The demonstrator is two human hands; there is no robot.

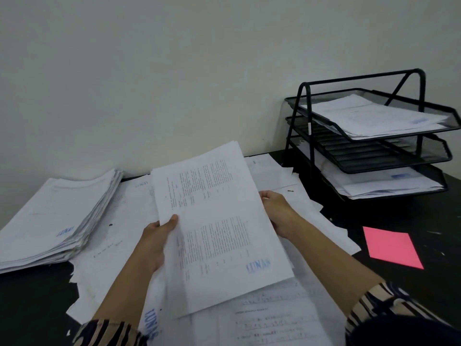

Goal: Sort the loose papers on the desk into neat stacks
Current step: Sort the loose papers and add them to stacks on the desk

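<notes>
Held sheets (219,221): thin matt white paper, printed text, blue ink stamp. Stack far left (52,218): same matt paper, edges ragged. Loose papers (274,318) underneath: matt, some w/ torn edges. Desk (411,216): black, smooth, matt, scuffed w/ pale flecks. Tray rack far right (369,136): black metal mesh w/ tube frame, slight sheen. Pink sheet (391,245): matt, smooth paper. Sleeves (384,305): striped cloth.

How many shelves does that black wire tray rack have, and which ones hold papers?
3. The top tray holds a paper pile, the middle tray looks empty from here, though its back is hidden, and the bottom tray holds more papers.
</notes>
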